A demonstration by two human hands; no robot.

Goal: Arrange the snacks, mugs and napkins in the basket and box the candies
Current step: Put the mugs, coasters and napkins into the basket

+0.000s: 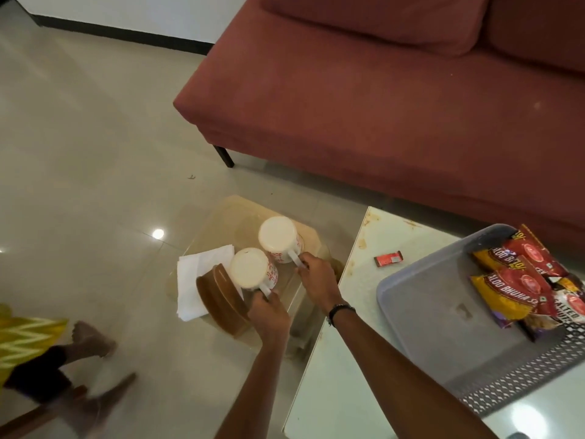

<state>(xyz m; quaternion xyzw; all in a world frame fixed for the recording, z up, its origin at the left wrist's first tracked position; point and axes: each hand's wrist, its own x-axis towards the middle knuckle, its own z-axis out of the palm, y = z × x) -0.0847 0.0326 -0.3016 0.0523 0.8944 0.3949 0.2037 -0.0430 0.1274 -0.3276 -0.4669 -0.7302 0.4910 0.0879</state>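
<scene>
The left hand [267, 315] is gripping the near mug [253, 269] by its handle, the right hand [316, 277] the far mug [280, 240]; both mugs are sitting mouth-down on the low glass surface [240, 213], with the grey basket [443, 305] lying to the right, nearer the right hand.

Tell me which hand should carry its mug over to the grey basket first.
Right, probably. The right hand grips the handle of the far mug and lies nearer the grey basket on the white table. The left hand holds the near mug, farther from it.
</scene>
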